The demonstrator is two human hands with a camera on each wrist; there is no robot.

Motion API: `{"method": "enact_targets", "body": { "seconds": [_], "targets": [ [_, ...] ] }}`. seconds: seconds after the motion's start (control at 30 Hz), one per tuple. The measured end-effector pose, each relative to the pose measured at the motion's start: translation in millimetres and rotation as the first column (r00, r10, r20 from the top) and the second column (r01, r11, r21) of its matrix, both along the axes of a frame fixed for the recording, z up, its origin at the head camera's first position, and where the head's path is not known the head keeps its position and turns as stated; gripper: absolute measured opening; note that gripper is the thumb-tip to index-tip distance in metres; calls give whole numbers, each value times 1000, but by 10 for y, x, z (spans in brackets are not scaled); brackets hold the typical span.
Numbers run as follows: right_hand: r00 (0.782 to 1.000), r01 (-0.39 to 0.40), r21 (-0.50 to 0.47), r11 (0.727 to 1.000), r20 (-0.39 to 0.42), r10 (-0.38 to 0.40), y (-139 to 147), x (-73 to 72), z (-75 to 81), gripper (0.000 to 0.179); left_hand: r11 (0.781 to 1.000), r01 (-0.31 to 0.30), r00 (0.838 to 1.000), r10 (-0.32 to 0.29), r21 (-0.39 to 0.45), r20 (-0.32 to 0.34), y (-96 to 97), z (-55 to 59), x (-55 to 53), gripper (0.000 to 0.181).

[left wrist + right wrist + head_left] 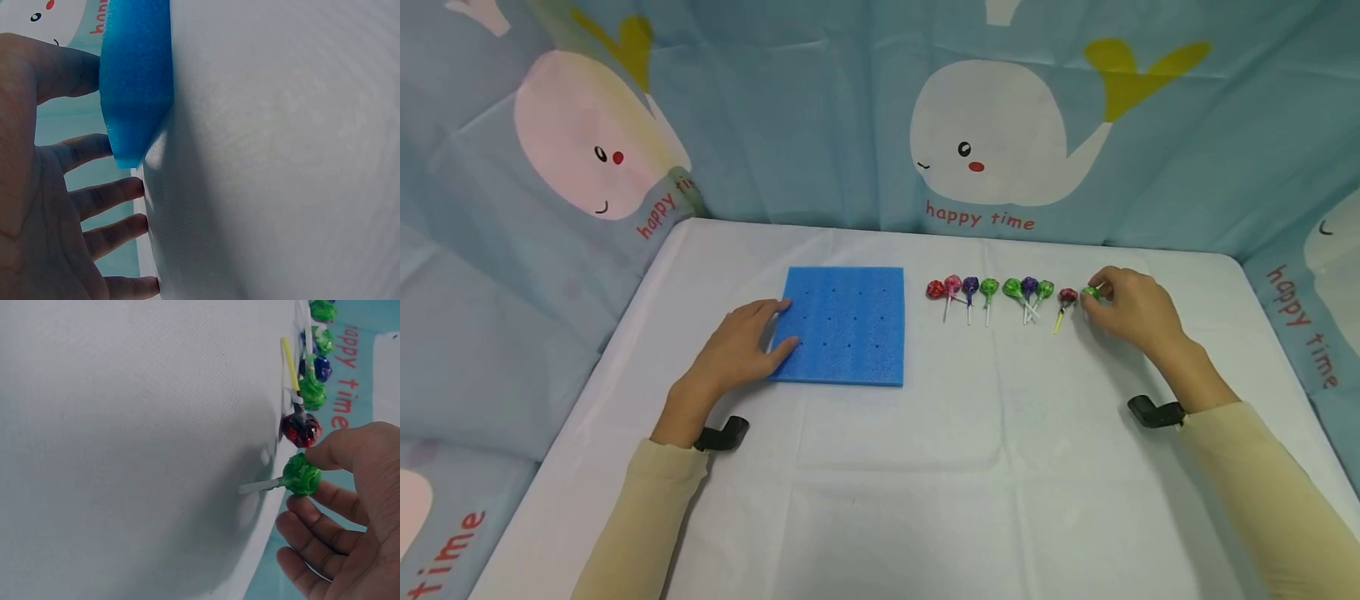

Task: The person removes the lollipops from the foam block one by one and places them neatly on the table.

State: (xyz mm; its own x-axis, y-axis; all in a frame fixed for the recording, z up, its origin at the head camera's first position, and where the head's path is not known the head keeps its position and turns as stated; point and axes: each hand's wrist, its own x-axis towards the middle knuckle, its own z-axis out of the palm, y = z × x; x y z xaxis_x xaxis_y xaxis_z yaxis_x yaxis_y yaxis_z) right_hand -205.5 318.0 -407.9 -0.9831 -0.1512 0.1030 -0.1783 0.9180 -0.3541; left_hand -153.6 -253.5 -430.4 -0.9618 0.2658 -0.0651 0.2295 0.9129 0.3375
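A flat blue foam board [867, 367] with rows of small holes lies left of the table's middle. My left hand [737, 346] rests at its left edge, thumb and index finger on the foam and the other fingers spread toward the table. At the right, my right hand [1131, 308] pinches a green-wrapped lollipop [302, 475] by its head between thumb and fingers; its white stick points away from the palm. Just left of those fingers lies a dark red lollipop [1067, 296] with a yellow stick.
Several more lollipops lie in a row between the board and my right hand: a red one [936, 289], a pink one [952, 284], a purple one [971, 285], a green one [989, 287] and a crossed cluster. A whale-print curtain [820, 125] borders the white-covered table [910, 492].
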Motion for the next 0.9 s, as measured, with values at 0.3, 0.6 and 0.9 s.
{"method": "enact_targets", "body": {
  "seconds": [0.3,0.6,0.9],
  "targets": [
    [1000,11,-7,1000,11,-11,28,-18,-19,32,1000,-5,1000,5,2,-10,0,6,17,72],
    [1000,22,-23,999,9,-22,51,8,-56,32,1000,0,1000,0,-1,-8,20,29,28,71],
    [1000,30,-37,999,4,-30,48,17,-70,33,1000,8,1000,-7,10,-24,14,23,23,71]
  ]
}}
